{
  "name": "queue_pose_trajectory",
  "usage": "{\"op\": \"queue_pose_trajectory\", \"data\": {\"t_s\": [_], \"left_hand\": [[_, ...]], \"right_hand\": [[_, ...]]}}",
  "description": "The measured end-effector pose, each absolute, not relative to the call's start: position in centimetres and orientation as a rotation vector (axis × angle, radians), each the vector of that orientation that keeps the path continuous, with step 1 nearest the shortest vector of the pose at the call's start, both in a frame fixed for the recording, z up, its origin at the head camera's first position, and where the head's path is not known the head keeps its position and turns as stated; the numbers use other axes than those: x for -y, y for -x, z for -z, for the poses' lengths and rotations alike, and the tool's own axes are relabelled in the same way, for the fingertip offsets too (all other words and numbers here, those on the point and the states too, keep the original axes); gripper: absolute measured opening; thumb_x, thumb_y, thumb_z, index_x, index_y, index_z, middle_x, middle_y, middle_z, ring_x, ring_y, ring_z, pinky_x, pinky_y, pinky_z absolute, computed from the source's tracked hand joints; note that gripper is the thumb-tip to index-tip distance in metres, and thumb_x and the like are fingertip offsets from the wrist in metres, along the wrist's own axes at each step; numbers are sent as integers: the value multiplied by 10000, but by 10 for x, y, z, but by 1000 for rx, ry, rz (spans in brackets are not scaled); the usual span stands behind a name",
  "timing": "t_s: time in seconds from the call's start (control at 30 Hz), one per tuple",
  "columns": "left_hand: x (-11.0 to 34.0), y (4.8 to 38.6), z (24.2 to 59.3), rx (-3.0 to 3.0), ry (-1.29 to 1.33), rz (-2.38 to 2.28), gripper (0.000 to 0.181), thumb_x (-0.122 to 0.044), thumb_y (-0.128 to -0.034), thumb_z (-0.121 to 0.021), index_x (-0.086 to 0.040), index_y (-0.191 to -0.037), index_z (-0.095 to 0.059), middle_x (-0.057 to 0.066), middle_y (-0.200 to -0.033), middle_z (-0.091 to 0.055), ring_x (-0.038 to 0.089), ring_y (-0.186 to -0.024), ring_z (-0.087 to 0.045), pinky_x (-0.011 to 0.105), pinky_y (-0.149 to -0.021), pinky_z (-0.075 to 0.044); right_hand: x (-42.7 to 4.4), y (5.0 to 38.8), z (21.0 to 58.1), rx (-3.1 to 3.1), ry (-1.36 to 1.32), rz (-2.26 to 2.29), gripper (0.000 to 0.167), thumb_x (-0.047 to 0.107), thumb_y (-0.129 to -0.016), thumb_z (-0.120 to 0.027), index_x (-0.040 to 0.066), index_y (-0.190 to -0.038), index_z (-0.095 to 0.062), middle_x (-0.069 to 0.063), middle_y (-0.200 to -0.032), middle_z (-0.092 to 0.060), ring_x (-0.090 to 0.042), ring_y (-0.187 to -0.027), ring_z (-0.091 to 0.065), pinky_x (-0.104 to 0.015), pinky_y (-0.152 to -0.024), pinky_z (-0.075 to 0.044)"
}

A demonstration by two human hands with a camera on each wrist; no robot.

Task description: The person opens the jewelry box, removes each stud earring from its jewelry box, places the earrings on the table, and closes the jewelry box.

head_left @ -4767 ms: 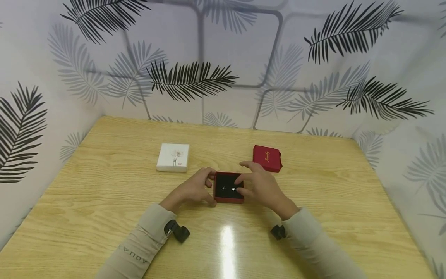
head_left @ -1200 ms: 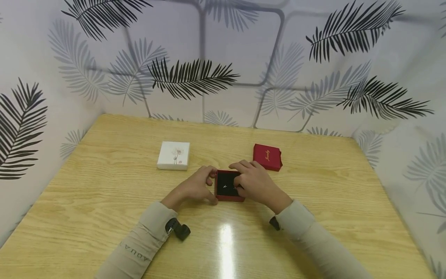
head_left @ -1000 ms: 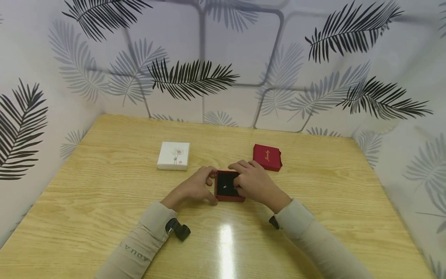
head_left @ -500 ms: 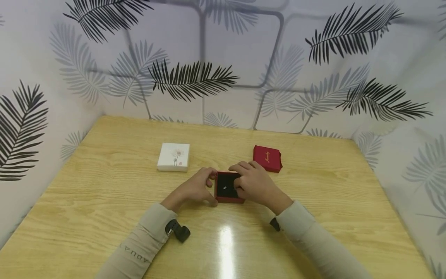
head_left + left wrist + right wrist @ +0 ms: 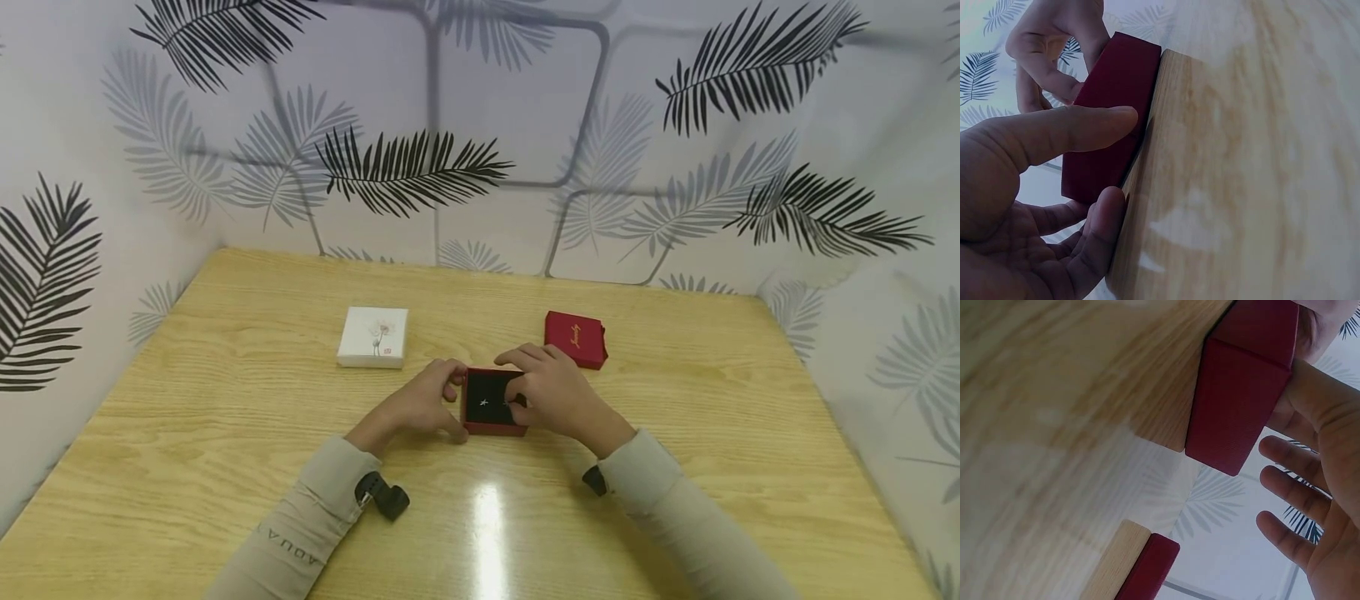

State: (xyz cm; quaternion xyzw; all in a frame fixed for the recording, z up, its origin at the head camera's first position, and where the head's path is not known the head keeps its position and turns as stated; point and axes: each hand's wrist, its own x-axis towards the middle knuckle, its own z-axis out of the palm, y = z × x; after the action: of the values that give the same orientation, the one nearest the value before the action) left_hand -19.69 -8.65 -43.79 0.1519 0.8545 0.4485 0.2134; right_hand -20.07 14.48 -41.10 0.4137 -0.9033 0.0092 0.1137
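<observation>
An open red box with a black insert stands on the table in the head view. My left hand grips its left side; in the left wrist view the thumb of that hand lies along the box wall. A small silver star sits on the insert's left half. Over the right half, my right hand pinches a second star, partly hidden by thumb and forefinger. The other fingers of the right hand are spread beside the box in the right wrist view.
A white box with a flower print stands at the back left. Behind the right hand lies a red lid with gold lettering. The wooden table ends at a leaf-patterned backdrop.
Compared with the oldest frame, the right thumb and forefinger have come together around the right star. That star, hidden half a second ago, partly shows again. The left hand holds its place.
</observation>
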Motion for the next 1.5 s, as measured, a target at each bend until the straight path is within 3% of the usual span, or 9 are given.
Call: {"op": "queue_pose_trajectory", "data": {"t_s": [0.37,0.57,0.7,1.0,1.5], "left_hand": [[86,198,439,-2398,-430,-1214,904,-88,-658,-904,-18,-1426,-432,148,-1352,-482,245,-1107,-516,420,-996,-471],[85,196,437,-2399,-429,-1210,918,-86,-662,-904,-11,-1439,-421,145,-1340,-486,240,-1099,-510,422,-995,-470],[86,196,436,-2399,-436,-1205,924,-86,-665,-902,-11,-1446,-413,142,-1345,-484,237,-1101,-509,418,-996,-471],[86,195,437,-2386,-435,-1217,923,-74,-673,-895,-14,-1453,-404,148,-1362,-466,247,-1116,-505,420,-990,-473],[87,197,441,-2371,-427,-1227,904,-68,-676,-896,-36,-1442,-417,134,-1359,-458,242,-1116,-493,397,-972,-470]], "right_hand": [[-157,201,407,2685,-1180,-311,43,215,-795,-746,208,-801,-788,-34,-1252,-676,-222,-1176,-607,-435,-963,-522],[-167,203,410,2700,-1113,-498,45,174,-779,-754,214,-766,-771,-35,-1243,-681,-230,-1164,-609,-420,-909,-549],[-175,204,410,2703,-1064,-603,62,160,-770,-780,219,-763,-762,-34,-1241,-685,-233,-1160,-610,-419,-937,-542],[-189,201,412,2720,-984,-699,36,155,-794,-760,156,-820,-785,-56,-1253,-673,-252,-1156,-625,-453,-966,-538],[-200,202,422,2763,-889,-912,43,140,-824,-766,171,-794,-768,-104,-1255,-670,-305,-1192,-605,-523,-998,-505]]}}
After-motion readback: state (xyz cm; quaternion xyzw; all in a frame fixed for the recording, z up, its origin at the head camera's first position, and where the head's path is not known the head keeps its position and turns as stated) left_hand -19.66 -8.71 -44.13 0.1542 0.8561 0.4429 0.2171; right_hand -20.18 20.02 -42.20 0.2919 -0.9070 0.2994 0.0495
